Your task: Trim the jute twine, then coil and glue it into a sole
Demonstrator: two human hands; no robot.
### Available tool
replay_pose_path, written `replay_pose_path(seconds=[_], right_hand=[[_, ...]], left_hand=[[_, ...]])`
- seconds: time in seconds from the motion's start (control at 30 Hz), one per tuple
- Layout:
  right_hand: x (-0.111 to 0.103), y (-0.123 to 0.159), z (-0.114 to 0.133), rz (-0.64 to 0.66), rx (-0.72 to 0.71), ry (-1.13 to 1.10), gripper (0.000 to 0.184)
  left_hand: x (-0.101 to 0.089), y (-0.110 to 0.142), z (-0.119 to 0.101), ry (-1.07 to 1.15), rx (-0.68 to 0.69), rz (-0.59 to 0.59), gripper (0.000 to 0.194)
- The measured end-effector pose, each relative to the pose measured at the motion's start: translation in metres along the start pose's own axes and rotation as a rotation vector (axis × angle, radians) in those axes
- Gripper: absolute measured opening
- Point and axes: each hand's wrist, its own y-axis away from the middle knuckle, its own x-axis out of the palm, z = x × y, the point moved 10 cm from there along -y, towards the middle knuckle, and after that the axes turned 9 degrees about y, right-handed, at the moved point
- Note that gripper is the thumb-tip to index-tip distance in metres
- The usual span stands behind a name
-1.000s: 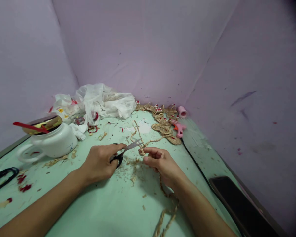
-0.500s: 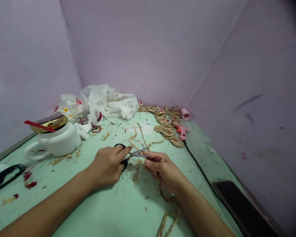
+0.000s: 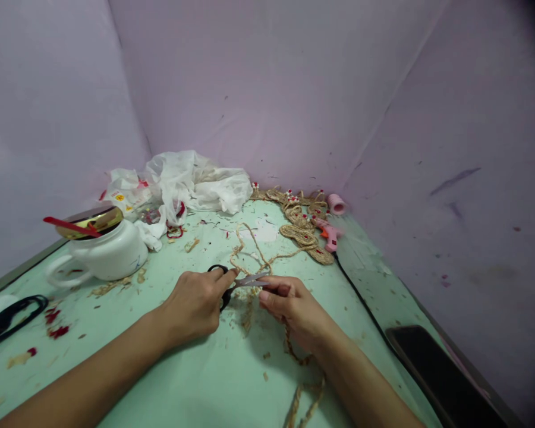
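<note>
My left hand point(image 3: 198, 302) grips the black handles of a pair of scissors point(image 3: 248, 280), its blades pointing right and slightly apart. Their tips reach the fingers of my right hand point(image 3: 288, 306), which is pinched on a braided jute cord point(image 3: 291, 343). From those fingers the cord trails down toward the near edge, partly behind my wrist. Beyond the blades, more of it lies in a loose loop and runs to the coiled jute pieces point(image 3: 298, 235). Exactly where the cord meets the blades is hard to make out.
A pink glue gun point(image 3: 329, 234) with a black cable lies at the right, near a pink roll point(image 3: 336, 204). A black phone-like slab point(image 3: 441, 368) rests closer. To the left stand a white mug point(image 3: 111, 252) and white plastic bags point(image 3: 196, 181). Fibre scraps litter the green table point(image 3: 182, 380).
The scissor blades have drawn closer together. The loose cord loop beyond them has shifted slightly, and both hands stay in almost the same place.
</note>
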Motion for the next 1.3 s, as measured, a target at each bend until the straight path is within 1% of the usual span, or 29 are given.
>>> replay_pose_path(seconds=[0.1,0.17,0.2,0.23,0.3,0.37,0.4,0.47,0.53,0.63,0.7,0.8,0.87,0.9,0.97,1.03,1.1,1.17,1.23,1.3], right_hand=[[-0.003,0.0,-0.003,-0.019,0.025,-0.003,0.02],[-0.004,-0.001,-0.005,-0.022,0.038,-0.015,0.023],[-0.005,-0.001,-0.006,-0.026,0.047,-0.029,0.026],[-0.006,-0.001,-0.007,-0.031,0.06,-0.043,0.029],[-0.006,-0.002,-0.01,-0.039,0.086,-0.055,0.032],[-0.003,-0.002,-0.013,-0.015,0.109,-0.04,0.031],[0.001,-0.002,-0.015,0.011,0.117,-0.024,0.029],[0.008,-0.001,-0.019,0.064,0.131,0.012,0.026],[0.014,-0.001,-0.022,0.104,0.136,0.043,0.024],[0.018,0.0,-0.025,0.127,0.142,0.057,0.022],[0.018,0.001,-0.027,0.13,0.163,0.048,0.022],[0.02,0.002,-0.029,0.139,0.194,0.037,0.029],[0.021,0.002,-0.027,0.135,0.165,0.046,0.037],[0.023,0.001,-0.023,0.134,0.127,0.052,0.038],[0.025,0.0,-0.017,0.132,0.059,0.062,0.029],[0.025,-0.001,-0.017,0.104,0.046,0.065,0.021],[0.021,-0.001,-0.019,0.038,0.06,0.079,0.023],[0.018,0.001,-0.015,-0.013,0.012,0.125,0.02],[0.02,0.003,-0.008,-0.024,-0.07,0.166,0.016],[0.021,0.003,-0.007,-0.025,-0.091,0.156,0.017]], left_hand=[[-0.001,0.001,-0.001,0.088,0.021,-0.021,0.044],[-0.005,0.0,-0.001,0.225,0.015,-0.037,0.039],[-0.008,-0.001,0.002,0.325,-0.009,-0.063,0.036],[-0.013,-0.002,0.007,0.452,-0.053,-0.109,0.032],[-0.02,-0.002,0.025,0.762,-0.195,-0.234,0.026],[-0.019,0.0,0.044,1.073,-0.367,-0.349,0.03],[-0.016,0.001,0.049,1.214,-0.437,-0.374,0.035],[-0.007,-0.001,0.052,1.442,-0.522,-0.377,0.044],[-0.002,-0.004,0.051,1.616,-0.556,-0.378,0.047],[0.002,-0.007,0.047,1.803,-0.564,-0.379,0.046],[0.002,-0.009,0.042,1.903,-0.526,-0.358,0.044],[0.003,-0.009,0.039,1.954,-0.509,-0.332,0.041],[0.005,-0.008,0.039,1.936,-0.538,-0.327,0.042],[0.006,-0.007,0.038,1.926,-0.549,-0.33,0.043],[0.006,-0.008,0.037,1.917,-0.564,-0.336,0.045],[0.007,-0.008,0.036,1.904,-0.581,-0.349,0.046],[0.008,-0.007,0.036,1.866,-0.612,-0.389,0.046],[0.011,-0.005,0.036,1.817,-0.653,-0.432,0.045],[0.018,-0.004,0.034,1.782,-0.691,-0.436,0.044],[0.022,-0.006,0.032,1.757,-0.693,-0.411,0.042]])
